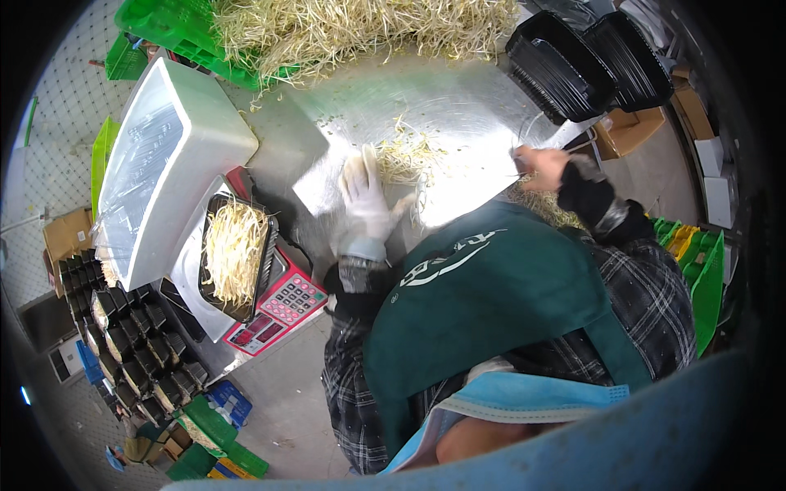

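Observation:
My left hand (366,199), in a white glove, lies with its fingers stretched out over the shiny metal tabletop (327,106). Just beyond and right of it is a small loose heap of bean sprouts (407,157). My right hand (544,169), somewhat blurred, is at the table's right side with its fingers curled; a small dark bit shows at the fingertips, too unclear to name. To the left, a black tray of bean sprouts (233,254) sits on a red and white digital scale (286,303).
A big pile of sprouts (360,33) spreads along the far side by a green crate (168,29). Stacked black trays (565,65) stand far right. A white foam box (184,139) is beside the scale. Filled trays (139,352) are stacked lower left; a green crate (708,282) is at right.

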A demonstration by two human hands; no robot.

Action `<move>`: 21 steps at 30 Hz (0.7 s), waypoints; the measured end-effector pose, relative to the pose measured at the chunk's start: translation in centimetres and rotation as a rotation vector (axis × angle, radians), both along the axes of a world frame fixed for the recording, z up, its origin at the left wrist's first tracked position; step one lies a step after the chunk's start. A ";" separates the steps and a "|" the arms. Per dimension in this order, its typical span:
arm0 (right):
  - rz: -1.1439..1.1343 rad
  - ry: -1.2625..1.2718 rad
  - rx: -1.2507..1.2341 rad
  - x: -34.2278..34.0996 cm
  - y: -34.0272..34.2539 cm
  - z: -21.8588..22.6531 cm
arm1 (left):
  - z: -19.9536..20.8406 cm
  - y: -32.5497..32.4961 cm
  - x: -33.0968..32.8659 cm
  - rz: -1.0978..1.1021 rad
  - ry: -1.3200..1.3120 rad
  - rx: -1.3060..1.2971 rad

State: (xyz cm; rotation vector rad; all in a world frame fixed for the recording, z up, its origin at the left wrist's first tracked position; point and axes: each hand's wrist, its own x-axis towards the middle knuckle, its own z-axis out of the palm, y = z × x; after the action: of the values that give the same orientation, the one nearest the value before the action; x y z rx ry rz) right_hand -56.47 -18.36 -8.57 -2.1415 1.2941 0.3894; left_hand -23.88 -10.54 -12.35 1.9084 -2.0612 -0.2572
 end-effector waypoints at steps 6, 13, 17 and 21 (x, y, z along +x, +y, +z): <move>0.116 -0.593 -0.019 8.3 -0.1 -4.1 | -1.4 -2.4 0.0 -0.108 0.067 0.006; -0.003 -0.311 -0.326 17.0 -6.8 -2.2 | 3.6 5.3 1.2 0.085 0.211 0.123; -0.025 -0.340 -0.236 17.9 -6.7 -3.7 | 3.4 6.7 2.0 0.020 0.022 0.155; 0.149 -0.419 -0.141 8.9 -6.1 0.9 | 2.3 7.2 2.1 0.116 0.056 0.288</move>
State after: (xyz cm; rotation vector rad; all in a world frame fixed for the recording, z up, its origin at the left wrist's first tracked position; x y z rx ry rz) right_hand -47.56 -24.42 -7.66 -2.2864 0.9507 -0.0961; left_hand -21.77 -3.32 -10.06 2.1492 -1.9547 -0.6011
